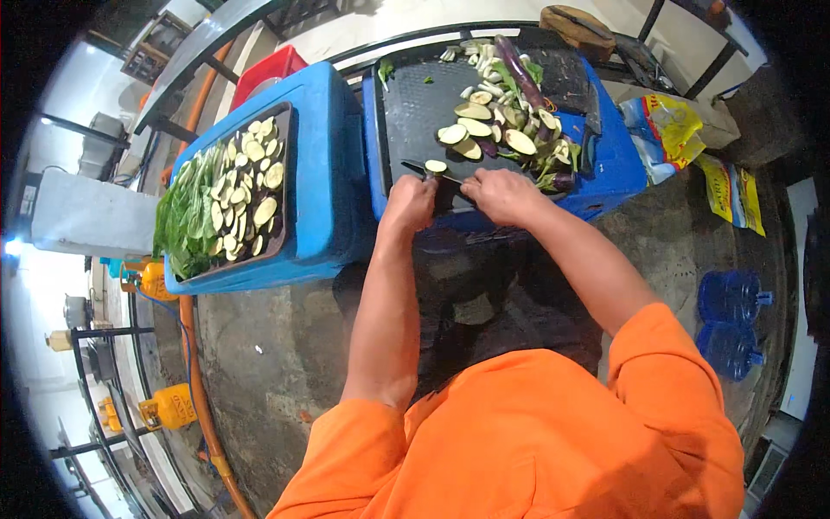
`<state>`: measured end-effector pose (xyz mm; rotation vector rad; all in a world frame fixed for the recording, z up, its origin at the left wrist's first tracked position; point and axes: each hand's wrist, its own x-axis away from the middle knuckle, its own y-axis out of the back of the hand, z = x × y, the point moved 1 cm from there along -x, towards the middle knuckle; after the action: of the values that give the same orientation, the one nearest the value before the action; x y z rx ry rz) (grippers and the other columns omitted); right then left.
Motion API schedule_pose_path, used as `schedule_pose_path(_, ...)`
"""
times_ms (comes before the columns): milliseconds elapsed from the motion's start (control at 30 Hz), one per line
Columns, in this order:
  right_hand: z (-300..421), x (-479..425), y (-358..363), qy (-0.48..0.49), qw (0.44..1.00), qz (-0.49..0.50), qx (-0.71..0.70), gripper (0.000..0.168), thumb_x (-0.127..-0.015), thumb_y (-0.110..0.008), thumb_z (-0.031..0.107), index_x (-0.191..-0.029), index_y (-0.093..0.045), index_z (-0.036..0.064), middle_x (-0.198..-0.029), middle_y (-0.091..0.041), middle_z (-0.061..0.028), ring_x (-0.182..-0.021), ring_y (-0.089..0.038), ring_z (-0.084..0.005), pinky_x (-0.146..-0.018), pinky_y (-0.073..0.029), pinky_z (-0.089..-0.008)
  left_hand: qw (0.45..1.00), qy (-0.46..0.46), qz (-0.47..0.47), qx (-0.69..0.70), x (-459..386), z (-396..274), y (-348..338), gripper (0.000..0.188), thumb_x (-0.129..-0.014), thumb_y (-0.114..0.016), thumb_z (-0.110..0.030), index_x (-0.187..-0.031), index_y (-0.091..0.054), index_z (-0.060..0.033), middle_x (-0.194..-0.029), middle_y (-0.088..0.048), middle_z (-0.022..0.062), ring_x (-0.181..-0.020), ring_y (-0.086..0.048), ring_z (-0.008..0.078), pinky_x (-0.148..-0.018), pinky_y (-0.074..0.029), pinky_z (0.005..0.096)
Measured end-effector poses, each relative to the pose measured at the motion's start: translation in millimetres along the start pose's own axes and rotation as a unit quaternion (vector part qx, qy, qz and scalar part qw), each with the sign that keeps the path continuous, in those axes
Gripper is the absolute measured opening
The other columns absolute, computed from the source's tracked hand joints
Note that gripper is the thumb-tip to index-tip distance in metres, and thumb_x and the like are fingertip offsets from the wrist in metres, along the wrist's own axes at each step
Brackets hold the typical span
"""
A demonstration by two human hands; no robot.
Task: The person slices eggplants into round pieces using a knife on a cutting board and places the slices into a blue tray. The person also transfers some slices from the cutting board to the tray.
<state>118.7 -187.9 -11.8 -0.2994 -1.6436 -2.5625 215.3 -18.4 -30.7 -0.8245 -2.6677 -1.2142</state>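
My left hand (412,200) grips a piece of eggplant whose pale cut face (435,166) points up, near the front edge of a black board or tray (415,107). My right hand (502,194) is closed around a knife, its blade (415,168) reaching left past the eggplant; the handle is hidden by the fingers. Just beyond the hands lie oval eggplant slices (473,111), a whole purple eggplant (519,71), cut pale stems (483,61) and eggplant ends (556,181). To the left, a dark tray (290,149) holds eggplant slices (264,211) beside leafy greens (194,214).
The dark tray rests on a light-blue cooler box (337,149); a blue container (616,156) supports the black board. Behind are a red bin (285,65) and a round wooden block (577,32). Yellow plastic packets (671,130), blue water jugs (729,296) and an orange gas cylinder (174,406) stand around.
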Motion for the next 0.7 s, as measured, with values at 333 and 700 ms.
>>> schedule_pose_path(333, -20.0, 50.1, 43.4, -0.07, 0.995, 0.065, -0.035, 0.047, -0.099, -0.043, 0.038, -0.107, -0.064, -0.002, -0.106, -0.064, -0.0279, -0.104, -0.06, -0.0435, -0.09, -0.046, -0.0518, 0.989, -0.123, 0.057, 0.054, -16.8, 39.2, 0.6, 0.038, -0.093, -0.059, -0.029, -0.084, -0.064, 0.0079, -0.064, -0.058, 0.0111, -0.052, -0.059, 0.0213, -0.045, -0.046, 0.0364)
schedule_pose_path(700, 5.9, 77.8, 45.2, -0.066, 0.993, 0.045, -0.081, 0.05, -0.099, -0.043, 0.045, -0.103, -0.063, -0.001, -0.1, -0.065, -0.0274, -0.099, -0.061, -0.0442, -0.087, -0.046, -0.0529, 0.988, -0.147, 0.042, -0.028, -9.8, 26.1, 6.9, 0.024, -0.086, -0.06, -0.014, -0.089, -0.066, 0.0094, -0.075, -0.064, 0.0163, -0.061, -0.068, 0.0257, -0.05, -0.057, 0.0363)
